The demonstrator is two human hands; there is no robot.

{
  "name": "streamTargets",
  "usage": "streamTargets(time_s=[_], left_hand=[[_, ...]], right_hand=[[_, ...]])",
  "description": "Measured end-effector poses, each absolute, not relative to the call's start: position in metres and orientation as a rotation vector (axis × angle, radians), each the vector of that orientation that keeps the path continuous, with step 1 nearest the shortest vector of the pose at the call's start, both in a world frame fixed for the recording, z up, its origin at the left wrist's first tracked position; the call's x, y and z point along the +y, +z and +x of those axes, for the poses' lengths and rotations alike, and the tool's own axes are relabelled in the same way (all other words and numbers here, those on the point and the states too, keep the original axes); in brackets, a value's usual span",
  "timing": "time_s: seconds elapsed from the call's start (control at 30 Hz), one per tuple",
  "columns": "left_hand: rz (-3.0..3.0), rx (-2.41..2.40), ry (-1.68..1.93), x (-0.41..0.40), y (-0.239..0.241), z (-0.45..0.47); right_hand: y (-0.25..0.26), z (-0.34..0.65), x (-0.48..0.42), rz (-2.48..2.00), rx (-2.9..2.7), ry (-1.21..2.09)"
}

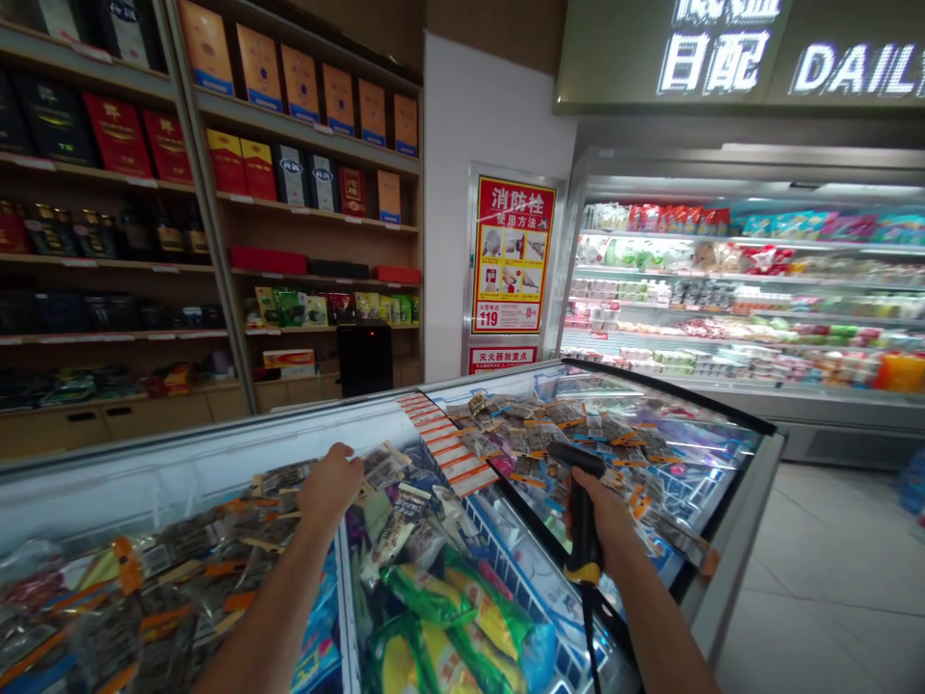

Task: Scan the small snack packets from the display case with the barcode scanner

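Note:
My right hand point(607, 520) is wrapped around the grip of a black barcode scanner point(584, 511) with a yellow band at its base and a cable hanging down. The scanner's head is above the freezer's closed glass lid, over packets with orange labels. My left hand point(330, 485) reaches into the uncovered part of the chest freezer point(347, 598), fingers curled. What they may hold is hidden from me. Beside the left hand lies a brownish frozen packet point(386, 465). Nearer to me are green and yellow bags point(440, 617), and dark packets with orange labels point(180, 569) fill the left compartment.
Price tags on an orange-and-white strip point(448, 439) run across the freezer's middle. Shelves with boxes point(310, 173) stand behind at the left, a black box point(365, 359) below them. A lit refrigerated display point(723, 289) is at the right, beside a tiled floor point(816, 559).

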State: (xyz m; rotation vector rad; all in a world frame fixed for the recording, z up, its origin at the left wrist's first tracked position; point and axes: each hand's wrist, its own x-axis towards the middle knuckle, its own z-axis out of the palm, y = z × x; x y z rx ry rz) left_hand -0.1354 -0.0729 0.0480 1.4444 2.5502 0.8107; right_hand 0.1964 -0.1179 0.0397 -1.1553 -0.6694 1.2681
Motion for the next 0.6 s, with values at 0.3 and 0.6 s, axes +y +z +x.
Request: streamTargets(time_s=[0.3, 0.6], left_hand=[[1.979, 2.349, 0.974, -0.059, 0.064, -0.049], [1.807, 2.313, 0.802, 0.018, 0.011, 0.046]], right_hand=[[0.026, 0.183, -0.112, -1.128, -0.679, 1.276], [0.010, 0.181, -0.108, -1.201, -0.689, 1.214]])
